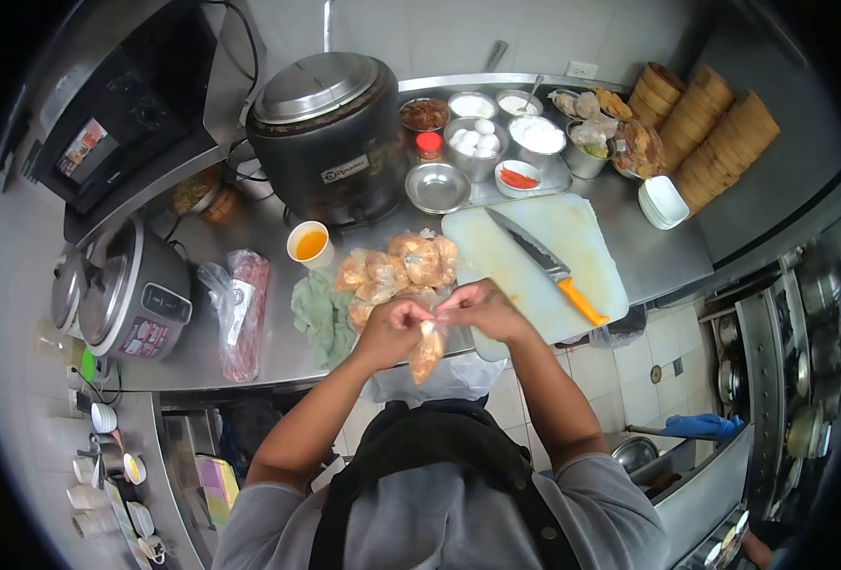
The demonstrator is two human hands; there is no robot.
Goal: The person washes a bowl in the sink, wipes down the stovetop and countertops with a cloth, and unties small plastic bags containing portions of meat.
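Both hands meet at the neck of a small clear plastic bag [426, 356] of orange-brown food, which hangs below the fingers at the counter's front edge. My left hand [394, 328] pinches one side of the bag's twisted top. On the other side my right hand [482, 309] has its fingertips closed on the same plastic. Just beyond the hands, several similar filled bags [411, 258] are heaped on the steel counter. A green cloth [322, 318] lies to the left of the heap. Whether the neck is knotted is hidden by the fingers.
Right of the hands, a knife [539, 249] with an orange handle rests on a white cutting board [586, 242]. A paper cup [310, 245] of orange liquid stands near a large black cooker [330, 142]. Metal bowls, one holding eggs [477, 141], line the back. Wrapped meat [245, 318] lies left.
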